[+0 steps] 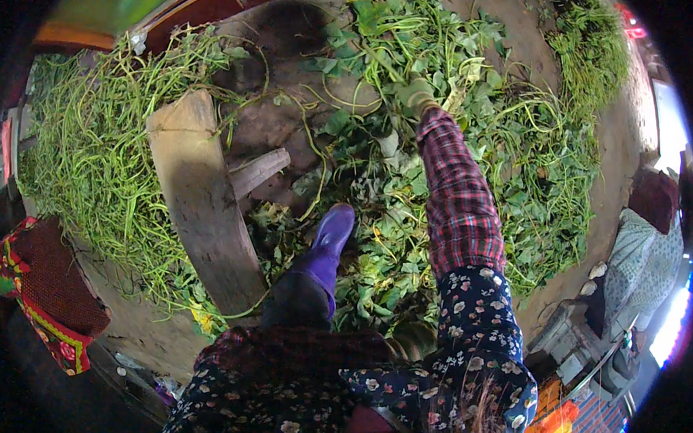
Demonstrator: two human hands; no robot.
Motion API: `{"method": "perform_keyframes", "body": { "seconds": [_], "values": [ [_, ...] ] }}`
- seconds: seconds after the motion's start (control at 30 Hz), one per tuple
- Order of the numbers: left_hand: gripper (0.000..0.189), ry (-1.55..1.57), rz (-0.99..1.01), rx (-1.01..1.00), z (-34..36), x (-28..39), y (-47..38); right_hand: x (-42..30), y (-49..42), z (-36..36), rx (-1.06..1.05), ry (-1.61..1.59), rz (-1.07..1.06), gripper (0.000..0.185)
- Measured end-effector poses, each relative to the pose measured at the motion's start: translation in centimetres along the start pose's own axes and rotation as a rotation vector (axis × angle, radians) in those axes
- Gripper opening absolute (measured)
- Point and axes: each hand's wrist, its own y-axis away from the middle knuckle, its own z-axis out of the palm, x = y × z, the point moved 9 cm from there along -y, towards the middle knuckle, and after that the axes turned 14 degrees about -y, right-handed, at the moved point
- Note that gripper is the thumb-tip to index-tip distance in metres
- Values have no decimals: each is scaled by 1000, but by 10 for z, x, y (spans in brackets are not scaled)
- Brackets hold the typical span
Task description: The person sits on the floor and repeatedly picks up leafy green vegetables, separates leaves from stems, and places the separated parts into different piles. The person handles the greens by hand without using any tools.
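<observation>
My right arm, in a plaid sleeve cover, reaches far forward. My right hand (415, 94), in a dull green glove, is closed around green vine stems (384, 63) at the heap's far part. Leafy vines (518, 205) lie spread around that arm and below it. Close to my body is my left hand (412, 341), in a striped glove, beside the near leaves; its fingers are mostly hidden, and whether it holds anything does not show. My purple rubber boot (330, 240) stands among the leaves.
To the left, a wooden plank bench (200, 204) with a leg sticking out lies tipped beside a large pile of stripped-looking stems (109, 156). Another green bundle (590, 53) rests at the far right. A patterned cloth (54, 284) is at left; a draped light cloth (643, 263) is at right.
</observation>
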Motion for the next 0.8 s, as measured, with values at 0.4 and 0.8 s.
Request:
{"method": "perform_keyframes", "body": {
  "seconds": [0.4,0.8],
  "values": [
    [25,25,117,-161,110,135,-9,196,397,-367,673,-1042,-519,21],
    [34,-39,158,-683,309,294,-56,406,612,-63,-12,-504,252,29]
  ]
}}
